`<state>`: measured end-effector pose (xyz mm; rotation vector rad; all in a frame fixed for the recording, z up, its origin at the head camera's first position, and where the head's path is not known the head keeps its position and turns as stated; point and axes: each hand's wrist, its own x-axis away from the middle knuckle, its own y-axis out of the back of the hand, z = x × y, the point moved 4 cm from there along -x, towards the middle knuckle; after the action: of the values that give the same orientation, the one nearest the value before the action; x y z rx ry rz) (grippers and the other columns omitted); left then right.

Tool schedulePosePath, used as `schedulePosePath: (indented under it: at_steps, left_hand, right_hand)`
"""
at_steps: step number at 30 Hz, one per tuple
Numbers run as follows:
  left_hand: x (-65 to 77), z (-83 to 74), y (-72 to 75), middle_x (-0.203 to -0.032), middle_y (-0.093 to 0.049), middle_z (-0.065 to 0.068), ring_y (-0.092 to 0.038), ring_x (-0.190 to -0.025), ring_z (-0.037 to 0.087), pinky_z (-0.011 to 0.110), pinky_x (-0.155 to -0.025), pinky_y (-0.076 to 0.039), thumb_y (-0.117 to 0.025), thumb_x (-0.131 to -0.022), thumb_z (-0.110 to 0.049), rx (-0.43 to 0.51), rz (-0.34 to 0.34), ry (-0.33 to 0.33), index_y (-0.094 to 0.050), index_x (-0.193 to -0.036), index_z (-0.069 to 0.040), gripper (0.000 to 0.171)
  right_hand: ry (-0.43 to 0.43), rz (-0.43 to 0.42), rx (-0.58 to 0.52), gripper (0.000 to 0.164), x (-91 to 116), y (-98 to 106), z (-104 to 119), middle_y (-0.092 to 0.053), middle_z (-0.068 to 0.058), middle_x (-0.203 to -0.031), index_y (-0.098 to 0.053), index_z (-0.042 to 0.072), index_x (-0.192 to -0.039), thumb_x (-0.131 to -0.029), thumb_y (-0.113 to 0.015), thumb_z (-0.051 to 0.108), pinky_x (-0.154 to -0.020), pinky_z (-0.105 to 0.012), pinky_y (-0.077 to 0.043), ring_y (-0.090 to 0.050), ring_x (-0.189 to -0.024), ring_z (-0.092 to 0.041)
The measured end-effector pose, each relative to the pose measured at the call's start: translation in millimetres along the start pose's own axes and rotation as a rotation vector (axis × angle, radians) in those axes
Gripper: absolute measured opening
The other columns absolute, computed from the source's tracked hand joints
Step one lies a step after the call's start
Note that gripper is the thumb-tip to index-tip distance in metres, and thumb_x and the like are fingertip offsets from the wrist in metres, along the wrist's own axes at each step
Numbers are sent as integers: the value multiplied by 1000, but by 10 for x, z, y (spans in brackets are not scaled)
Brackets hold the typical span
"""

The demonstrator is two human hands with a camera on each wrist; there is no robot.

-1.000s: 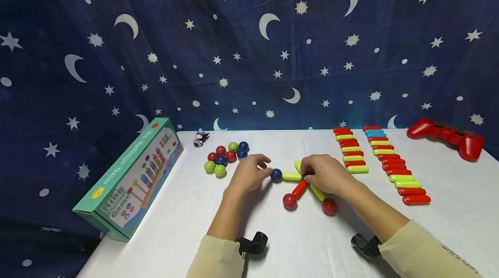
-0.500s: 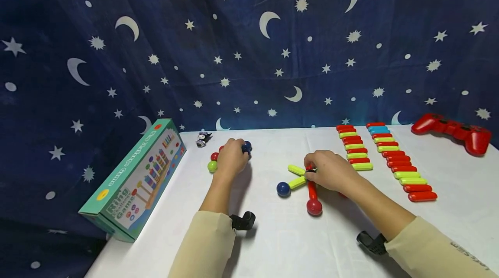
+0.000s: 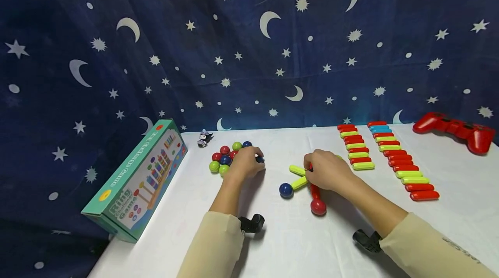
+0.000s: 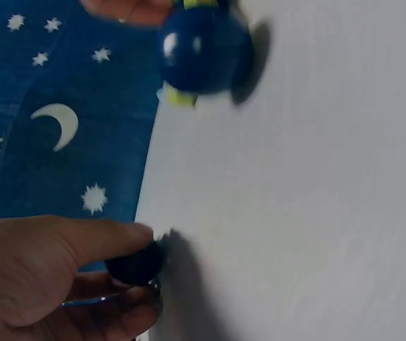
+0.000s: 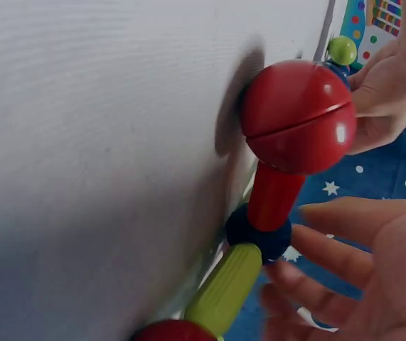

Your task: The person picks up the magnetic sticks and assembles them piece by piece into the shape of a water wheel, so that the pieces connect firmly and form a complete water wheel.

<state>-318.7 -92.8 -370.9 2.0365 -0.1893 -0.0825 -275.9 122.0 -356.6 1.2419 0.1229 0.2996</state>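
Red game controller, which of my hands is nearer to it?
Right. Your right hand, at the stick-and-ball build, is left of the red game controller; your left hand, holding a blue ball, is farther left.

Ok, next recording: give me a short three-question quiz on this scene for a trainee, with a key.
1. Which hand pinches a dark blue ball?
2. True or false: the right hand is at the rod-and-ball build.
3. Where do the light blue rods lie? A) in the ball cluster; B) in the rod column nearer the red controller; C) beside the green box.

Key: 1. The left hand. 2. True. 3. B.
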Motion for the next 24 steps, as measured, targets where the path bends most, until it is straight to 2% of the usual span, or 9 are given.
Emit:
schedulePosePath:
  at_steps: [4, 7, 10, 17, 24]
  left_hand:
    - [9, -120, -131, -102, -73, 10, -63, -90, 22, 39, -87, -55, -78, -89, -17, 123, 36, -69, -75, -119, -8, 31]
    - [15, -180, -202, -104, -74, 10, -65, -94, 22, 41, -89, -55, -78, -89, -18, 177, 30, -106, -75, -120, -9, 33]
    - [29, -184, -251, -111, -75, 12, -68, -103, 25, 43, -95, -55, -78, -89, -18, 214, 11, -114, -75, -121, -10, 33]
    - [66, -112, -315, -115, -75, 13, -69, -110, 30, 47, -97, -54, -77, -90, -19, 306, -5, -102, -74, -121, -10, 33]
    - [49, -160, -370, -121, -74, 15, -70, -115, 32, 48, -97, -55, -77, -89, -11, 369, 40, -135, -73, -125, -11, 36]
  right_hand:
    - [28, -24, 5, 28, -95, -21, 52, -69, -8, -95, -73, 7, -115, -90, -75, 22, -70, -34, -54, -58, -80, -21]
    - [47, -15, 24, 29, -168, -85, 104, -72, -6, -93, -72, 8, -116, -90, -76, 21, -68, -32, -54, -58, -76, -20]
    - [37, -13, 27, 28, -225, -145, 138, -72, -5, -89, -73, 8, -114, -88, -78, 18, -64, -30, -51, -57, -74, -19]
    - [11, -15, -23, 24, -286, -207, 151, -70, -4, -88, -74, 10, -110, -87, -78, 14, -69, -33, -51, -57, -76, -20]
    - [0, -22, -48, 24, -283, -187, 121, -70, -6, -92, -73, 10, -110, -87, -78, 13, -70, -32, -52, -58, -77, -20]
